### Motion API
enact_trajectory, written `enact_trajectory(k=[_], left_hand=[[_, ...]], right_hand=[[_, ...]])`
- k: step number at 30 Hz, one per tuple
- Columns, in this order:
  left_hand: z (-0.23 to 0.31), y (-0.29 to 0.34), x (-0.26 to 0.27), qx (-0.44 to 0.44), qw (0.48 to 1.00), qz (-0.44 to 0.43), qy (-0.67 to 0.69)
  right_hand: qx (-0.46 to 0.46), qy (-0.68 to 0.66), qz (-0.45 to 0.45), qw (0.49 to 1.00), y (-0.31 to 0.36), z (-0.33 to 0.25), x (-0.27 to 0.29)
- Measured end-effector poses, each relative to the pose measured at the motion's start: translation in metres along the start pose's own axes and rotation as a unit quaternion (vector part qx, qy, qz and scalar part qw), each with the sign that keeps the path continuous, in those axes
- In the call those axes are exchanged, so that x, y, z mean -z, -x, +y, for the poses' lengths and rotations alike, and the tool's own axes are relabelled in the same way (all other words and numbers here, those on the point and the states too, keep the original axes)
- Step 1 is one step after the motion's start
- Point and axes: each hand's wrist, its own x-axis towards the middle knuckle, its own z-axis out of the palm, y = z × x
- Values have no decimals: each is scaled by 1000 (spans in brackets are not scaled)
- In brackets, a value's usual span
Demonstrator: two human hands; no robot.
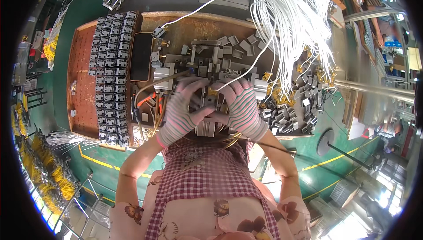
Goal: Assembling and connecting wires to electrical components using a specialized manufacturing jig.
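Both my hands wear grey gloves with pink and green stripes and work over a metal fixture (203,70) at the near middle of the bench. My left hand (184,110) rests at the fixture's left side, its fingers bent and its thumb stretched to the right, apart from them. At the right side, my right hand (240,105) has a white wire (251,67) at its fingertips; the wire's end lies between the hands near a small brass-coloured part. The wire runs up to a large bundle of white wires (286,15). My fingers partly hide the fixture's middle.
Rows of black-and-grey plug housings (112,77) fill a wooden tray (81,85) at left, beside a dark phone (142,57). Loose grey housings (293,114) and brass terminals (282,95) lie at right. Orange-handled pliers (147,100) sit left of my left hand.
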Motion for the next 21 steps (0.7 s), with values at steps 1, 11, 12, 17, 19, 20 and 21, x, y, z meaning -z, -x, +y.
enact_trajectory(k=[1,11,12,17,19,20,21], left_hand=[[6,-4,6,-96,982,28,-160],[-42,-34,16,-288,800,-185,-493],[-42,-32,18,-272,781,-207,-522],[-36,-30,20,-299,786,-177,-512],[-36,-33,19,-309,780,-171,-517],[-36,-33,18,-311,779,-172,-516],[-37,-34,18,-312,778,-171,-518]], right_hand=[[-25,76,-25,996,-2,3,-1],[-105,87,13,991,9,19,-9],[-91,94,38,991,19,16,8],[-211,301,209,906,109,58,70],[-249,214,167,930,122,70,80],[-250,215,168,929,129,71,85],[-274,217,141,926,128,67,92]])
